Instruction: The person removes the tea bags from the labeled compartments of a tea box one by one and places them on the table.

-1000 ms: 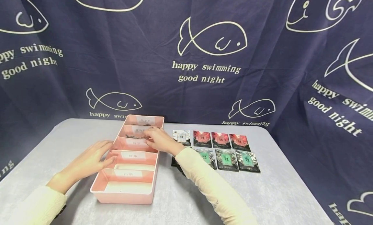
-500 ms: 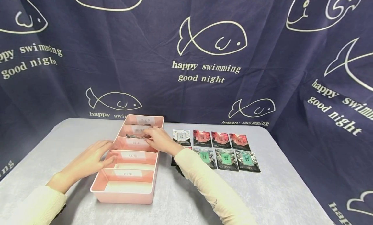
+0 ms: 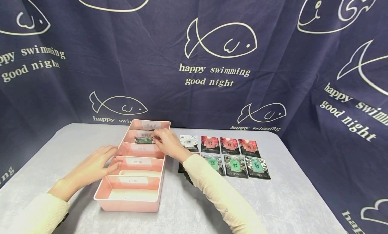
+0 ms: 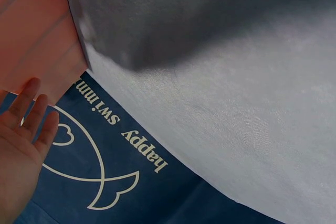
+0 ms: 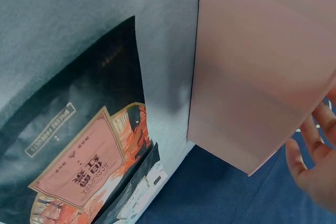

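Note:
A long pink divided box with paper labels on its dividers stands left of the middle of the table. My right hand reaches over its right wall and pinches the right end of a dark green tea sachet. That sachet leans in the second compartment from the far end; its lower part is hidden. Against the box's left side rests my left hand, fingers fairly straight along the outer wall and thumb over the rim. In the left wrist view, its fingertips lie by the pink wall.
Right of the box lie two rows of tea sachets: a white one, red ones at the back, green ones in front. My right forearm partly covers the front row's left end. A dark blue fish-print curtain hangs behind the table.
The sachet in the second compartment now shows more of its green face and has shifted slightly right. My right hand has risen a little. The left hand stays put.

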The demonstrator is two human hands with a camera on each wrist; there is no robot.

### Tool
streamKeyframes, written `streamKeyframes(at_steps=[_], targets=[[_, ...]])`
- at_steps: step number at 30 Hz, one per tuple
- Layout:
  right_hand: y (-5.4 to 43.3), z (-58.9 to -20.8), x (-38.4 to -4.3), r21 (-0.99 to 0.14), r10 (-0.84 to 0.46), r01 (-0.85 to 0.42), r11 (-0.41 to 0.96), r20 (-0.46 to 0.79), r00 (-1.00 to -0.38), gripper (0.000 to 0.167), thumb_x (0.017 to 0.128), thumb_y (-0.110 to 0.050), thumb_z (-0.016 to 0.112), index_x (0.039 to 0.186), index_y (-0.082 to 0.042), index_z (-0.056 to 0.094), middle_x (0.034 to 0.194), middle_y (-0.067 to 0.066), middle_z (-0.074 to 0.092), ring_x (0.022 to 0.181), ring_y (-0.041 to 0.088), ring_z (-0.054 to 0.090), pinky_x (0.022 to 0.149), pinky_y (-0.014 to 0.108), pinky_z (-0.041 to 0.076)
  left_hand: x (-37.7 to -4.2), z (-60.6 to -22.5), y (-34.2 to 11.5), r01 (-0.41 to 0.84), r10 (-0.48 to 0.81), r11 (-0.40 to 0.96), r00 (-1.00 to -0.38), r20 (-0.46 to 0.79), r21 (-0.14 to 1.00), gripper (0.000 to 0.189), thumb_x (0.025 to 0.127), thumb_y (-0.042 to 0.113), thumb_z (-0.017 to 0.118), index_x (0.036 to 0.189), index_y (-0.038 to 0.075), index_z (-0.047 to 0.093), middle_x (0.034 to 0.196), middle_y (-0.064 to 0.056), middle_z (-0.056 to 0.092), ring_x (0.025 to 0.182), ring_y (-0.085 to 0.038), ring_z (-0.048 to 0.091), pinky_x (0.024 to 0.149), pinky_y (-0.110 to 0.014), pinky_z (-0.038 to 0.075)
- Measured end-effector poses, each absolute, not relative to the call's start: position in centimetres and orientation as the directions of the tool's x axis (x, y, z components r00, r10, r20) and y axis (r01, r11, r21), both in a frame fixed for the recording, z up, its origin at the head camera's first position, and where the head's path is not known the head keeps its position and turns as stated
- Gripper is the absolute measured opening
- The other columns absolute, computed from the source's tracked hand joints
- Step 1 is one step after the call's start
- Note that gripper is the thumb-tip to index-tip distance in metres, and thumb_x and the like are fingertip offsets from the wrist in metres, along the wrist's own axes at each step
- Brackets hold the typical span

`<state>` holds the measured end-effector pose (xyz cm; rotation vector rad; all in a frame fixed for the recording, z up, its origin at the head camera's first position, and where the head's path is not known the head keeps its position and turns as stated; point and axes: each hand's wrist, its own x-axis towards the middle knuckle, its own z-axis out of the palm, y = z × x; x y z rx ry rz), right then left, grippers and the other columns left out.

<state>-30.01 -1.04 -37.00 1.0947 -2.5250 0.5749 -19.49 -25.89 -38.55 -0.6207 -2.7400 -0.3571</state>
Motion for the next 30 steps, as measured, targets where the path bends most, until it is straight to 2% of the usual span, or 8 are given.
streamKeyframes(at_steps=[7,12,18,30], targets=[[-0.7,-36.3,-30.1,-0.228,-0.524,-0.685,0.692,0.494,-0.694,0.012,0.083,-0.015,0.06,0.093,-0.019,0.066,0.079,-0.007,0.064,0.078,0.01,0.055,0.064,0.025,0.036,-19.5,-38.5,-25.9,0.447,0.373,0.878,-0.864,0.339,0.172,0.049,0.081,0.029,0.064,0.115,-0.005,0.055,0.118,-0.024,0.055,0.112,-0.041,0.049,0.094,-0.053,0.038],[-0.2,-35.3,-30.1,-0.26,-0.481,-0.668,0.698,0.521,-0.705,0.013,0.084,-0.015,0.06,0.094,-0.019,0.067,0.085,-0.006,0.066,0.08,0.011,0.056,0.066,0.027,0.039,-19.5,-38.5,-26.0,0.449,0.376,0.877,-0.864,0.334,0.173,0.051,0.081,0.031,0.064,0.116,-0.004,0.055,0.119,-0.024,0.054,0.112,-0.042,0.049,0.094,-0.054,0.038],[0.8,-33.9,-30.0,-0.283,-0.459,-0.675,0.681,0.553,-0.695,0.011,0.085,-0.016,0.06,0.093,-0.018,0.066,0.08,-0.004,0.065,0.074,0.012,0.054,0.068,0.029,0.044,-19.5,-38.5,-26.0,0.441,0.369,0.881,-0.866,0.338,0.169,0.052,0.081,0.03,0.063,0.118,-0.006,0.054,0.12,-0.025,0.054,0.113,-0.042,0.048,0.095,-0.054,0.038],[3.3,-31.6,-28.7,-0.402,-0.417,-0.677,0.616,0.563,-0.714,0.009,0.086,-0.014,0.059,0.091,-0.014,0.067,0.079,-0.001,0.064,0.075,0.013,0.056,0.067,0.027,0.046,-19.5,-38.5,-25.9,0.457,0.379,0.874,-0.854,0.357,0.166,0.049,0.081,0.028,0.064,0.115,-0.006,0.055,0.117,-0.024,0.055,0.111,-0.041,0.049,0.094,-0.053,0.039]])
